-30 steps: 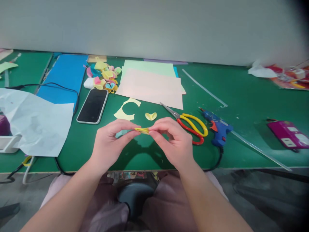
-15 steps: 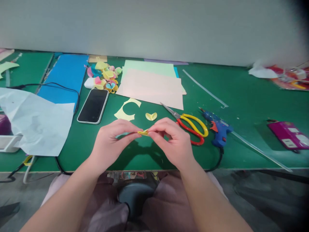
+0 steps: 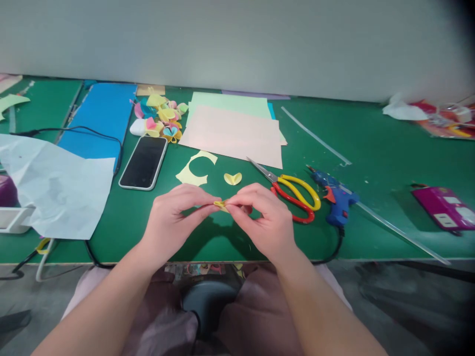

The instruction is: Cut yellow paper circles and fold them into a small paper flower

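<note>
A small folded piece of yellow paper [image 3: 221, 205] is pinched between my two hands above the table's front part. My left hand [image 3: 181, 215] grips its left end with thumb and forefinger, and my right hand [image 3: 263, 212] closes on its right end. Fingertips hide much of the paper. Just beyond them lies a folded yellow paper petal [image 3: 233, 178]. To its left is a yellow paper scrap [image 3: 193, 170] with a round cut-out. Scissors [image 3: 293, 193] with one red and one yellow handle rest right of my right hand.
A blue glue gun [image 3: 337, 202] with a clear glue stick lies at right, near a magenta box [image 3: 443, 206]. Pink paper sheets [image 3: 233, 136], paper flowers [image 3: 166, 116] and a phone [image 3: 144, 163] lie behind my hands. White crumpled paper [image 3: 70, 193] covers the left side.
The yellow paper has turned slightly between my fingers, and its lower flap shows more. My fingertips have shifted a little; the things on the table stay put.
</note>
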### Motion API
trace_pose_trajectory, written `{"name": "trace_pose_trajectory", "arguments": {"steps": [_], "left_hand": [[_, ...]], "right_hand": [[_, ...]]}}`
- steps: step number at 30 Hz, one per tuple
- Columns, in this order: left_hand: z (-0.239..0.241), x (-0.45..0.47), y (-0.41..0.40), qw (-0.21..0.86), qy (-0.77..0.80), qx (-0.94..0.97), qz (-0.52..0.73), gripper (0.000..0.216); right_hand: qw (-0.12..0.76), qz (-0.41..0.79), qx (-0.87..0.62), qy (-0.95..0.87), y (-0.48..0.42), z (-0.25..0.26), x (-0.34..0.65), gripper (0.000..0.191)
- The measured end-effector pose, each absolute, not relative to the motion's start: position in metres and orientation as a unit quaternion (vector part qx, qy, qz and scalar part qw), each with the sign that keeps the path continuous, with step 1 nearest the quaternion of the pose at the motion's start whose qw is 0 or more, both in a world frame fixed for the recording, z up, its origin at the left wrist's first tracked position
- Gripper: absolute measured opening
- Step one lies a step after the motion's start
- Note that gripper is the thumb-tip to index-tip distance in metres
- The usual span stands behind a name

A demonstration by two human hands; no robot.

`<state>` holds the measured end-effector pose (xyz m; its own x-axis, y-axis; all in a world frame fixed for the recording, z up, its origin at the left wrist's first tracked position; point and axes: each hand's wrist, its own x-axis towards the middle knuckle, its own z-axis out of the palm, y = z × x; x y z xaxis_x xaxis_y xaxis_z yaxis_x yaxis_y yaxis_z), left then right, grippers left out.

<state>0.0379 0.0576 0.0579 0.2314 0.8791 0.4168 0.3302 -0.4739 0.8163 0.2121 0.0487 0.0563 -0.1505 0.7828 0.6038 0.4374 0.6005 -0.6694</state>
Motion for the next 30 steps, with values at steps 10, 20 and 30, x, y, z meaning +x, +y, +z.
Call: {"name": "trace_pose_trajectory", "arguments": {"steps": [10,20,30], "left_hand": [[0.056,0.0381,0.0568,0.303,0.418,0.719,0.465,0.007],[0.0549,0.0384,0.0544,0.326,0.437,0.686,0.482,0.004],[0.0514,0.04,0.0534,0.351,0.432,0.681,0.476,0.004]], "right_hand": [[0.515,0.184,-0.411,-0.729,0.0478,0.0561,0.2104,0.013],[0.532,0.208,-0.436,-0.695,0.047,0.0542,0.2126,0.008],[0.507,0.225,-0.425,-0.715,0.0468,0.0538,0.2089,0.007]]}}
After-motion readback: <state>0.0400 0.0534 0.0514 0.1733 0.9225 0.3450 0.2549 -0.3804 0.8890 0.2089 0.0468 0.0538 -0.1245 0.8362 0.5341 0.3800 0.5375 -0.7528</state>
